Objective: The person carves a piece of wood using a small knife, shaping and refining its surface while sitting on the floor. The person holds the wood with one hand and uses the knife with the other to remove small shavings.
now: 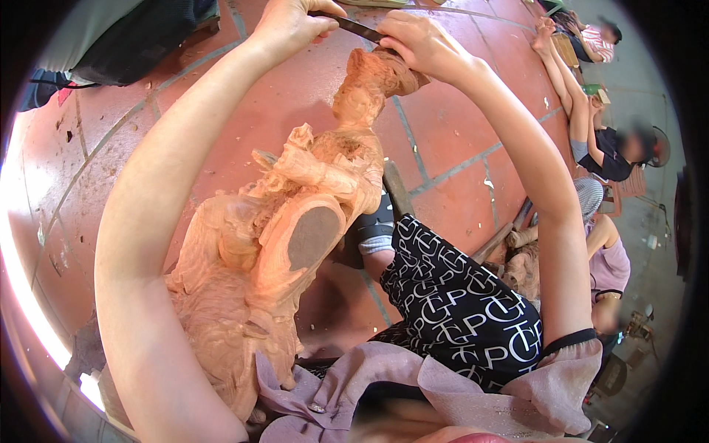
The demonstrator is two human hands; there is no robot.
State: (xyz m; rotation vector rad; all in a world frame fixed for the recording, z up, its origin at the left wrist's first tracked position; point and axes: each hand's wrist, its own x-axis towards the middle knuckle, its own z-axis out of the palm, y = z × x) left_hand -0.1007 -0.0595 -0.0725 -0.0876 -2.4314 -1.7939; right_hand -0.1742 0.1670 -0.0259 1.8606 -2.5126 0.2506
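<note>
A carved wooden statue (325, 159) of a robed figure leans across my lap and the floor, its head (362, 85) pointing away from me. On its side is a flat oval patch (314, 231) of darker colour. My left hand (295, 22), beyond the head, pinches one end of a narrow dark strip (354, 28). My right hand (425, 44) closes on the other end, right against the top of the statue's head. The strip runs taut between both hands; its surface is too small to make out, though it resembles sandpaper.
Red floor tiles (458, 148) with scattered chips surround the statue. My knee, in black patterned cloth (458, 303), lies to its right. Further right are another wooden carving (523, 269) and several seated people (620, 155). A dark bag-like thing (148, 44) sits at the far left.
</note>
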